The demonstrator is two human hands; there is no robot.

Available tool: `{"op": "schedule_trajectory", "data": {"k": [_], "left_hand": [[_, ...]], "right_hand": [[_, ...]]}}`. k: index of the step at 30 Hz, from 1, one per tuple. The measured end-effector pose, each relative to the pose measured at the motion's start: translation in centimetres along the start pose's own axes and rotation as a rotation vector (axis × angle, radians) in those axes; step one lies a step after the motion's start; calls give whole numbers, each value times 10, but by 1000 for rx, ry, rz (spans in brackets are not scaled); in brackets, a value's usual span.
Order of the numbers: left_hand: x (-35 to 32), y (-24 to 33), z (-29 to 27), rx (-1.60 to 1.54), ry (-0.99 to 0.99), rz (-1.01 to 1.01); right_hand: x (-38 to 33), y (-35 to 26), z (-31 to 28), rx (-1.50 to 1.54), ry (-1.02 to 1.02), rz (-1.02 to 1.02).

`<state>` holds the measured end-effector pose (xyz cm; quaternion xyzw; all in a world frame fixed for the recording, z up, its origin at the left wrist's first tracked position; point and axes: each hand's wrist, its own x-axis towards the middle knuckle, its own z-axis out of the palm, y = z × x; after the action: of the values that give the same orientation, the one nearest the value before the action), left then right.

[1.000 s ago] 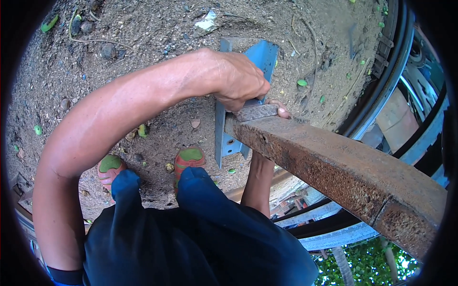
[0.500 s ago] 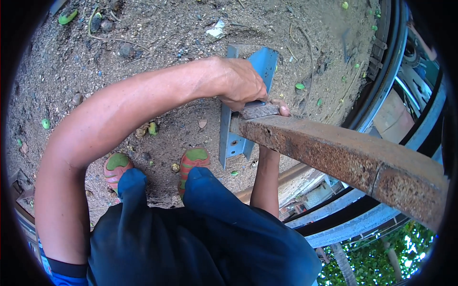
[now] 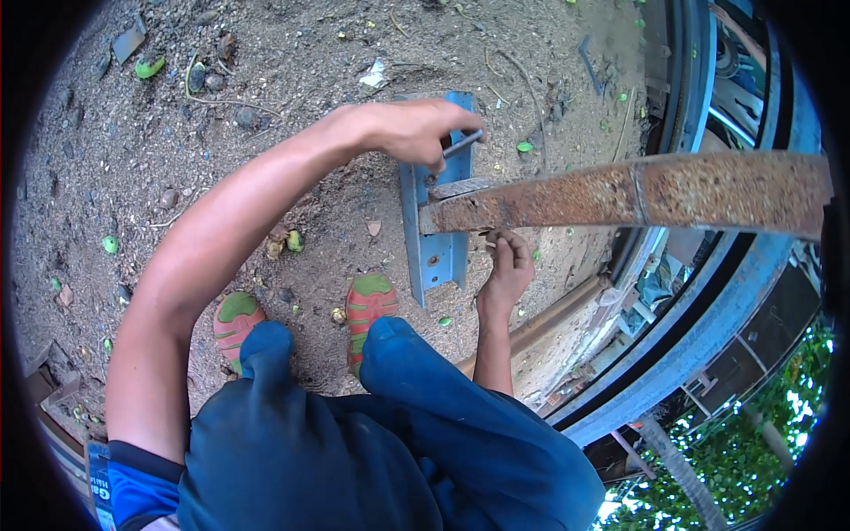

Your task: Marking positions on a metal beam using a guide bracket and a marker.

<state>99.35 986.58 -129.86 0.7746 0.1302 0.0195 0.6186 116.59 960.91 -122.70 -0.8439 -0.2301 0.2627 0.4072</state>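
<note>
A blue metal channel (image 3: 412,226) with bolt holes stands on the ground. A rusty square beam (image 3: 567,196) runs right from it, and a small flat plate (image 3: 460,187) lies on top near the joint. My left hand (image 3: 416,131) is over the channel's upper part, closed around a short dark metal bar (image 3: 463,143), whose exact kind I cannot make out. Just below the beam, my right hand (image 3: 506,274) has its thumb and fingers pinched together by the beam's underside. Whatever sits between those fingertips is too small to name.
Gritty soil (image 3: 336,53) with stones, twigs and green leaves surrounds the work. My shoes (image 3: 372,314) are close to the channel's left side. Long blue metal beams (image 3: 699,372) and other frames stand at the right, with trees (image 3: 753,469) behind.
My left hand has lifted up and away from the plate, bringing the dark bar into view. My right hand has come out from behind the beam to below it. The view has shifted.
</note>
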Motion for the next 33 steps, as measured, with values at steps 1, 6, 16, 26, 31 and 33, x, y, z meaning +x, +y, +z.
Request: {"op": "schedule_trajectory", "data": {"k": [1,6,16,26,31,33], "left_hand": [[-8,-1,0,-321,67,34],[-61,14,14,-1203,271,320],[-112,50,71,-1588,295,196],[-125,56,72,-573,428,-213],[-124,74,89,99,607,111],[-119,72,91,92,603,85]], "right_hand": [[-9,-3,-3,-23,-3,-43],[-53,-30,9,-98,-232,-188],[-56,-121,62,-221,-394,-586],[-75,-105,73,84,-293,-69],[-74,-91,75,159,-270,-74],[-73,-84,77,-11,-233,-192]]}}
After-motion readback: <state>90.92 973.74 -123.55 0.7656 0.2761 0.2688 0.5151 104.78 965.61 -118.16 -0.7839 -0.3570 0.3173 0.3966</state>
